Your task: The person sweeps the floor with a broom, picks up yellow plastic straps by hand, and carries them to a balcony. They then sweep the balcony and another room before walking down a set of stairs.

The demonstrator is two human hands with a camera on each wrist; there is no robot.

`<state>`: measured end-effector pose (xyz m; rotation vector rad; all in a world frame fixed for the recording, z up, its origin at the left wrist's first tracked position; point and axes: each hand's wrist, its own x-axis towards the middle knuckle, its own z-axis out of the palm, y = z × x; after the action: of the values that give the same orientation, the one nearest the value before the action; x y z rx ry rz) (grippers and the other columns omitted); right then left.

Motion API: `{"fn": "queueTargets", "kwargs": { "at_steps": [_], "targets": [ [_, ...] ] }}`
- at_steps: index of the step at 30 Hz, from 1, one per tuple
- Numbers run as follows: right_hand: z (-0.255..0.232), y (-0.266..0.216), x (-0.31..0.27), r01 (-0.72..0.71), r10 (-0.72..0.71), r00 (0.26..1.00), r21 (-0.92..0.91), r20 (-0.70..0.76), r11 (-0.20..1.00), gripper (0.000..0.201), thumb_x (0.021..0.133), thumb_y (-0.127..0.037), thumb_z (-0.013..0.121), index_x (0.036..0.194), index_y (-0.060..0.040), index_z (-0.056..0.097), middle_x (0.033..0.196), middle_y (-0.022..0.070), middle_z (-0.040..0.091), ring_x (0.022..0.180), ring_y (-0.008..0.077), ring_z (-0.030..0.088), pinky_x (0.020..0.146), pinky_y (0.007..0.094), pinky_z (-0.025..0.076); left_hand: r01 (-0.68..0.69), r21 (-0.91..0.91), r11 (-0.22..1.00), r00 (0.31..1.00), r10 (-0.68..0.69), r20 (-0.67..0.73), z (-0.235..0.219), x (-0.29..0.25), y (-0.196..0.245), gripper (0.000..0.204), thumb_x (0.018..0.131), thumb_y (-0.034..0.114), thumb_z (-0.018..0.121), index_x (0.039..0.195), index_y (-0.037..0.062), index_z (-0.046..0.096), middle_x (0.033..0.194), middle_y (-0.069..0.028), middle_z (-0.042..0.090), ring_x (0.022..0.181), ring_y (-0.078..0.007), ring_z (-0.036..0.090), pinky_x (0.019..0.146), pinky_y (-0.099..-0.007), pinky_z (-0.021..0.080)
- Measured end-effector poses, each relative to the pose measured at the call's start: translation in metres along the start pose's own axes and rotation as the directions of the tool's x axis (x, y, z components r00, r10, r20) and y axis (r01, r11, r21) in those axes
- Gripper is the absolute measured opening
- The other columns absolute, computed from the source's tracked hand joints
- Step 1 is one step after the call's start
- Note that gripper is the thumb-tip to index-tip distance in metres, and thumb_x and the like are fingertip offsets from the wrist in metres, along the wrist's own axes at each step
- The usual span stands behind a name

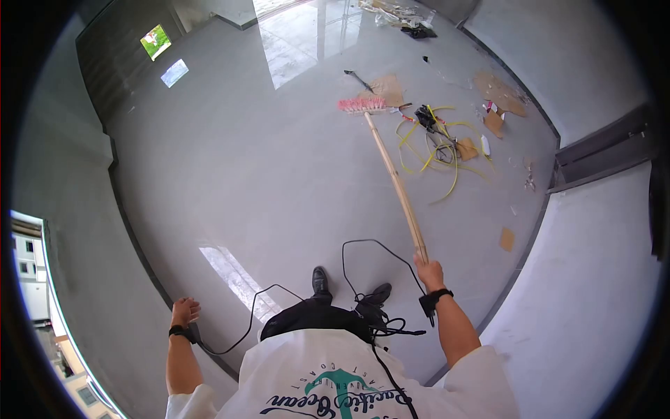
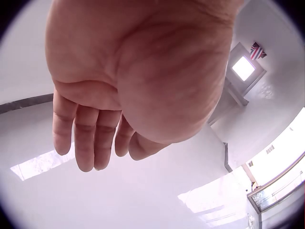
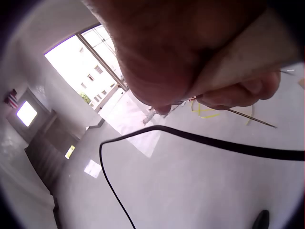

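Note:
The right hand (image 1: 430, 274) grips the end of a long wooden broom handle (image 1: 396, 183) in the head view. At its far end, pink bristles (image 1: 361, 105) rest on the grey floor beside a flat cardboard piece (image 1: 387, 91). In the right wrist view the fingers of the right hand (image 3: 176, 62) wrap round the pale handle (image 3: 248, 52). Away from the broom, the left hand (image 1: 184, 311) hangs at the person's left side and holds nothing. The left wrist view shows that hand (image 2: 128, 81) with loose, slightly bent fingers.
Yellow straps (image 1: 455, 174) lie tangled right of the bristles with a black bag (image 1: 424, 116). More cardboard (image 1: 499, 92) and plastic scraps (image 1: 391, 14) lie near the right wall and far end. A black cable (image 1: 380, 242) loops from the right wrist past the shoes (image 1: 320, 281).

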<state>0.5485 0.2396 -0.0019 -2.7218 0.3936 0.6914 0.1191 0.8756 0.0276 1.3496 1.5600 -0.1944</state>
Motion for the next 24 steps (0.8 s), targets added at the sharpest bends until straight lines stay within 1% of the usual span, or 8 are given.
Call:
{"fn": "queueTargets", "kwargs": {
  "at_steps": [3, 6, 8, 12, 16, 19, 22, 24],
  "targets": [
    [0.009, 0.091, -0.089, 0.048, -0.049, 0.999, -0.074, -0.001, 0.996, 0.065, 0.082, -0.060, 0.054, 0.075, 0.0043, 0.065, 0.076, 0.0278, 0.063, 0.079, 0.0449, 0.062, 0.068, 0.0493, 0.048, 0.130, 0.018, 0.991, 0.990, -0.131, 0.046, 0.001, 0.008, -0.047, 0.030, 0.092, 0.022, 0.051, 0.111, -0.0011, 0.056, 0.099, -0.0141, 0.065, 0.082, -0.0258, 0.067, 0.066, -0.0356, 0.056],
    [0.002, 0.168, -0.196, -0.119, 0.123, 0.988, -0.048, 0.098, 0.992, 0.064, 0.082, -0.059, 0.056, 0.068, 0.0026, 0.062, 0.067, 0.0252, 0.060, 0.070, 0.0446, 0.059, 0.061, 0.0486, 0.045, 0.307, -0.016, 0.952, 0.951, -0.306, 0.052, -0.002, 0.017, -0.095, 0.031, 0.093, 0.022, 0.050, 0.112, -0.0016, 0.055, 0.100, -0.0167, 0.064, 0.080, -0.0282, 0.067, 0.063, -0.0382, 0.057],
    [0.004, 0.223, -0.265, -0.110, 0.132, 0.987, -0.211, 0.089, 0.971, 0.068, 0.080, -0.062, 0.055, 0.064, 0.0036, 0.061, 0.064, 0.0244, 0.059, 0.067, 0.0456, 0.059, 0.061, 0.0484, 0.046, 0.361, -0.043, 0.932, 0.932, -0.358, 0.062, -0.010, 0.007, -0.111, 0.031, 0.092, 0.021, 0.049, 0.113, -0.0013, 0.055, 0.101, -0.0172, 0.064, 0.080, -0.0285, 0.067, 0.062, -0.0386, 0.057],
    [-0.025, 0.216, -0.360, -0.118, 0.151, 0.929, -0.119, 0.336, 0.986, 0.054, 0.089, -0.051, 0.048, 0.072, -0.0014, 0.064, 0.067, 0.0195, 0.061, 0.066, 0.0359, 0.059, 0.060, 0.0488, 0.046, 0.393, -0.199, 0.898, 0.919, -0.393, 0.041, -0.011, 0.004, -0.134, 0.029, 0.092, 0.020, 0.049, 0.112, -0.0005, 0.056, 0.095, -0.0164, 0.065, 0.078, -0.0268, 0.067, 0.060, -0.0372, 0.056],
    [0.032, 0.210, -0.323, -0.155, 0.218, 0.898, -0.190, 0.383, 0.970, 0.063, 0.085, -0.058, 0.050, 0.069, 0.0015, 0.064, 0.066, 0.0222, 0.061, 0.068, 0.0397, 0.061, 0.062, 0.0481, 0.047, 0.313, -0.238, 0.920, 0.945, -0.326, -0.018, -0.007, -0.016, -0.112, 0.029, 0.091, 0.020, 0.051, 0.110, -0.0004, 0.057, 0.089, -0.0140, 0.065, 0.076, -0.0240, 0.066, 0.059, -0.0348, 0.056],
    [0.085, 0.177, -0.231, -0.193, 0.239, 0.905, -0.161, 0.351, 0.968, 0.069, 0.081, -0.063, 0.052, 0.067, 0.0038, 0.064, 0.065, 0.0242, 0.062, 0.070, 0.0425, 0.062, 0.064, 0.0477, 0.048, 0.218, -0.073, 0.973, 0.974, -0.222, -0.045, -0.018, -0.040, -0.054, 0.028, 0.089, 0.020, 0.053, 0.108, -0.0004, 0.058, 0.085, -0.0111, 0.066, 0.076, -0.0216, 0.066, 0.059, -0.0328, 0.055],
    [0.105, 0.058, -0.102, -0.277, 0.279, 0.903, -0.052, 0.327, 0.959, 0.073, 0.081, -0.062, 0.053, 0.082, 0.0103, 0.065, 0.075, 0.0279, 0.064, 0.080, 0.0419, 0.065, 0.071, 0.0465, 0.049, 0.104, 0.055, 0.993, 0.992, -0.100, -0.074, -0.035, -0.027, -0.008, 0.026, 0.091, 0.022, 0.052, 0.107, 0.0019, 0.056, 0.090, -0.0100, 0.066, 0.078, -0.0207, 0.065, 0.067, -0.0359, 0.053],
    [0.117, -0.028, 0.014, -0.189, 0.161, 0.948, 0.078, 0.275, 0.979, 0.081, 0.079, -0.065, 0.053, 0.090, 0.0144, 0.063, 0.088, 0.0334, 0.063, 0.094, 0.0431, 0.062, 0.079, 0.0447, 0.048, 0.055, 0.081, 0.995, 0.994, -0.047, -0.095, -0.042, -0.005, 0.039, 0.026, 0.091, 0.023, 0.052, 0.107, 0.0023, 0.055, 0.090, -0.0096, 0.066, 0.078, -0.0204, 0.065, 0.067, -0.0358, 0.053]
  ]
}}
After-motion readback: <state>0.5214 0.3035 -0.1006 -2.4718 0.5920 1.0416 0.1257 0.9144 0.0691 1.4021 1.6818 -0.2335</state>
